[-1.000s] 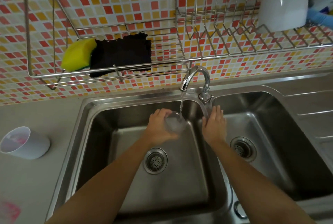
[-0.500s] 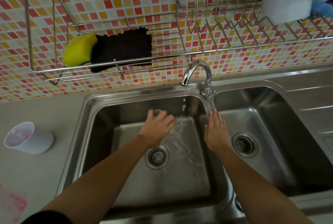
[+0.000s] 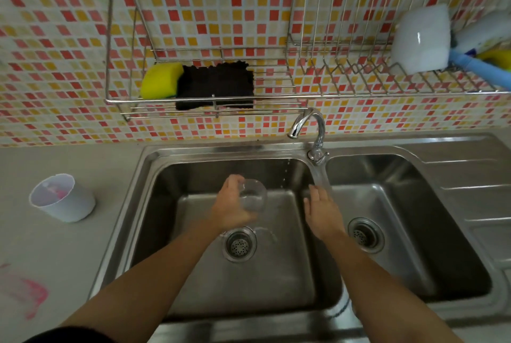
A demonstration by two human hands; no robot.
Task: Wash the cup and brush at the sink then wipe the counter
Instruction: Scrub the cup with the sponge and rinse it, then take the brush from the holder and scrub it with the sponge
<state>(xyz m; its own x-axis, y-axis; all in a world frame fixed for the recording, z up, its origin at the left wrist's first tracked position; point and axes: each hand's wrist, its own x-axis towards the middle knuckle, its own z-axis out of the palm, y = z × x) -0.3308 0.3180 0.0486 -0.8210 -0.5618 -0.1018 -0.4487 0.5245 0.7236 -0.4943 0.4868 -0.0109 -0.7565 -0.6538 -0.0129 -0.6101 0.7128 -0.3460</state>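
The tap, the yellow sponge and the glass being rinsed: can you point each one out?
tap (image 3: 307, 119): head view, top of the curved spout.
yellow sponge (image 3: 161, 83): head view, middle of its face.
glass (image 3: 253, 198): head view, its clear side, beside the left hand.

**Item count**

2 sink basins (image 3: 193, 177) (image 3: 431, 177), 2 drains (image 3: 239, 244) (image 3: 365, 235), 1 faucet (image 3: 308, 124). 2 hands (image 3: 231, 206) (image 3: 323, 212). 1 clear glass cup (image 3: 253, 195), 1 white cup (image 3: 63, 199) on the tabletop (image 3: 41, 246). Wire rack (image 3: 276, 95): 1 yellow sponge (image 3: 160, 80), 1 black cloth (image 3: 215, 85), 1 white bowl (image 3: 421, 38).

cup (image 3: 253, 195): clear glass, tilted, held over left sink (image 3: 154, 204) basin, above drain | counter (image 3: 83, 254): grey, pink smear (image 3: 23, 291) left of sink | brush: can't tell
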